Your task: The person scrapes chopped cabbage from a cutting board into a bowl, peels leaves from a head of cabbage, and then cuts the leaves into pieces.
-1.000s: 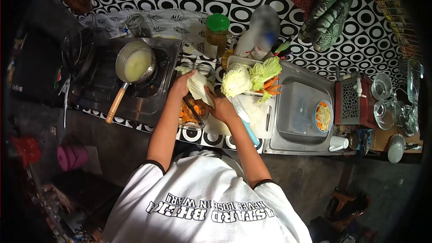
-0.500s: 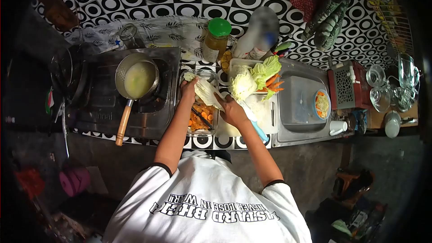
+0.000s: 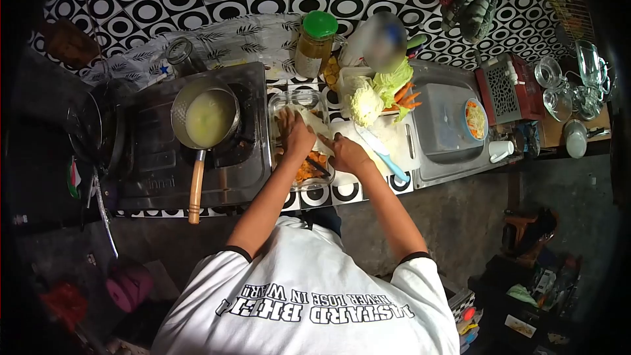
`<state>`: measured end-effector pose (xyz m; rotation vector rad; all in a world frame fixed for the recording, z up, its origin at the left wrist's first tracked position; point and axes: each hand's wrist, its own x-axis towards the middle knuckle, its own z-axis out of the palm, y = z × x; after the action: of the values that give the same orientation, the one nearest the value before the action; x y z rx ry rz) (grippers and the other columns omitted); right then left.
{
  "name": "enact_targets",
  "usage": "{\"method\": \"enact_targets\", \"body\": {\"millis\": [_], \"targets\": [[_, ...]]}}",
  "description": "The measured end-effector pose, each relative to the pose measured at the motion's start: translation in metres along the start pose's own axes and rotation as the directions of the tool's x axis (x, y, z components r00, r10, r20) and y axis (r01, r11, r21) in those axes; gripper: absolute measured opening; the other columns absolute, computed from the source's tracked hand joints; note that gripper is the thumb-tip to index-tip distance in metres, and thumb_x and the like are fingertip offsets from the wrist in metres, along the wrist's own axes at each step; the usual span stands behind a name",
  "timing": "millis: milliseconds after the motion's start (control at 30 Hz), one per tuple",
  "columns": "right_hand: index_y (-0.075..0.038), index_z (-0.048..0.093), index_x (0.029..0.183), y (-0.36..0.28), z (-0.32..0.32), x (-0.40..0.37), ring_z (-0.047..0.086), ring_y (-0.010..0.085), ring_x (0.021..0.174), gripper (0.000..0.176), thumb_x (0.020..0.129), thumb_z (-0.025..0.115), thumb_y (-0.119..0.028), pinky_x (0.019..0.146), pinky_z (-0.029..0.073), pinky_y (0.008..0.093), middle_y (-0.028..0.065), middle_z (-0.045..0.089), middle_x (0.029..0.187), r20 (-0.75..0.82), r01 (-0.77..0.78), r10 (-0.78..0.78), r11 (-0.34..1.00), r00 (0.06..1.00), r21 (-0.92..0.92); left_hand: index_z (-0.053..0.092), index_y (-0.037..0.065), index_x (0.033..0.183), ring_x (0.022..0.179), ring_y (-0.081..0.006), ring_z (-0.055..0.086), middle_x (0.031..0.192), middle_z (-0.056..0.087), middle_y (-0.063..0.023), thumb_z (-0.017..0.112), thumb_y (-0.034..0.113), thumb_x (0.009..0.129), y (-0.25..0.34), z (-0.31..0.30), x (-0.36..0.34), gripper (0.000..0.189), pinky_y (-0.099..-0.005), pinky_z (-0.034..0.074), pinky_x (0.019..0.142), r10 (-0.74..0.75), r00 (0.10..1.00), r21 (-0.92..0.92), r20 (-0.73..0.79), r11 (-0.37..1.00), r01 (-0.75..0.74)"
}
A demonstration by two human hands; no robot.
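Observation:
A pale cabbage leaf (image 3: pixel 316 122) lies low over a clear rectangular container (image 3: pixel 275 102) of orange food pieces. My left hand (image 3: pixel 298 135) is on the leaf's left part, fingers reaching over the container; its fingertips are partly hidden. At the leaf's right end, my right hand (image 3: pixel 348 155) grips it with bent fingers beside the container. A dark utensil (image 3: pixel 318 166) rests among the orange pieces (image 3: pixel 307 171). Right of my right hand, a knife with a light blue handle (image 3: pixel 394 166) lies on a white cutting board (image 3: pixel 397 137).
A saucepan (image 3: pixel 211 118) of pale liquid sits on the stove (image 3: pixel 154 174) at left. Behind the board, a tray holds cabbage (image 3: pixel 366 104) and carrots (image 3: pixel 407 98). A green-lidded jar (image 3: pixel 314 49) stands at the back. A bowl of shredded vegetables (image 3: pixel 475 119) is in the sink area (image 3: pixel 453 164).
The cabbage leaf has been lowered from above the container down over it, with both hands moving along. My left hand now lies flatter on it. The camera view has shifted slightly.

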<state>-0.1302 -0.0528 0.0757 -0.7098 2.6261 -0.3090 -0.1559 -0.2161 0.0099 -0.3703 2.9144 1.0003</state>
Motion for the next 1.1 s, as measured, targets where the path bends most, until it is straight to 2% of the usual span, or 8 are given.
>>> {"method": "enact_targets", "body": {"millis": [33,167,667,767,833,867,933,1100], "targets": [[-0.012,0.043,0.142,-0.001,-0.005,-0.001,0.061,0.0378,0.094,0.069,0.077,0.064,-0.020,0.082,0.052,0.0418,0.0252,0.059,0.102,0.009,0.007,-0.007,1.000,1.000,0.030,0.032,-0.009,0.142,0.145,-0.0388,0.012,0.153,0.019,-0.0272,0.053,0.022,0.088,-0.002,-0.001,0.001,0.066,-0.0477,0.011,0.117,0.059,0.981,0.072,0.184,0.995,-0.074],[-0.011,0.044,0.141,0.009,0.001,0.003,0.062,0.0395,0.090,0.068,0.077,0.062,-0.020,0.082,0.051,0.0424,0.0257,0.060,0.099,-0.020,0.033,-0.032,0.997,0.999,0.068,0.027,-0.007,0.146,0.147,-0.0361,0.003,0.157,0.012,-0.0244,0.036,0.038,0.097,0.005,-0.017,0.000,0.067,-0.0485,-0.003,0.117,0.040,0.928,0.245,0.370,0.960,-0.139],[-0.006,0.042,0.140,0.015,-0.021,0.007,0.064,0.0416,0.089,0.059,0.085,0.050,-0.025,0.083,0.051,0.0471,0.0298,0.065,0.095,0.156,0.066,-0.088,0.988,0.984,0.141,0.019,0.006,0.152,0.148,-0.0303,-0.003,0.160,-0.001,-0.0152,0.030,0.047,0.100,0.002,-0.012,0.003,0.067,-0.0484,-0.001,0.117,-0.062,0.910,0.210,0.410,0.977,-0.028],[-0.005,0.043,0.139,0.028,-0.021,0.008,0.065,0.0395,0.087,0.054,0.088,0.049,-0.023,0.080,0.051,0.0461,0.0279,0.065,0.096,0.054,0.114,-0.129,0.970,0.990,0.216,0.044,0.000,0.137,0.139,-0.0347,0.027,0.148,0.032,-0.0204,0.039,0.034,0.099,-0.025,-0.006,0.014,0.052,-0.0437,0.021,0.114,0.046,0.968,0.002,0.246,0.999,-0.048],[0.005,0.049,0.128,0.031,-0.041,0.007,0.068,0.0342,0.079,0.044,0.092,0.045,-0.020,0.072,0.054,0.0418,0.0243,0.068,0.098,0.247,-0.112,-0.028,0.837,0.969,0.536,0.060,-0.003,0.118,0.115,-0.0402,0.055,0.120,0.061,-0.0233,0.045,0.022,0.096,-0.012,-0.021,0.007,0.037,-0.0410,0.043,0.098,-0.040,0.997,-0.259,0.068,0.964,0.057],[0.005,0.049,0.128,0.035,-0.036,0.008,0.068,0.0342,0.079,0.044,0.092,0.045,-0.020,0.072,0.054,0.0418,0.0243,0.068,0.098,0.252,-0.103,-0.043,0.837,0.967,0.538,0.060,0.001,0.120,0.110,-0.0398,0.057,0.118,0.062,-0.0219,0.045,0.023,0.096,-0.002,-0.036,0.003,0.036,-0.0426,0.045,0.093,-0.040,0.997,-0.267,0.062,0.962,0.055],[0.006,0.044,0.133,0.042,-0.028,0.007,0.069,0.0288,0.067,0.044,0.094,0.040,-0.014,0.061,0.055,0.0363,0.0225,0.067,0.093,0.282,-0.248,-0.034,0.383,0.959,0.890,0.060,0.004,0.121,0.109,-0.0384,0.059,0.114,0.065,-0.0201,0.046,0.025,0.097,-0.002,-0.038,0.001,0.035,-0.0416,0.046,0.091,-0.116,0.993,-0.281,-0.016,0.954,0.107],[0.011,0.050,0.111,0.046,-0.057,-0.016,0.069,0.0305,0.072,0.030,0.094,0.036,-0.009,0.059,0.057,0.0372,0.0238,0.067,0.097,0.263,-0.258,-0.167,0.047,0.950,0.965,0.055,0.005,0.128,0.112,-0.0392,0.057,0.120,0.061,-0.0225,0.048,0.028,0.098,0.006,-0.044,-0.011,0.038,-0.0415,0.045,0.093,-0.175,0.972,-0.464,-0.157,0.882,0.084]]}}
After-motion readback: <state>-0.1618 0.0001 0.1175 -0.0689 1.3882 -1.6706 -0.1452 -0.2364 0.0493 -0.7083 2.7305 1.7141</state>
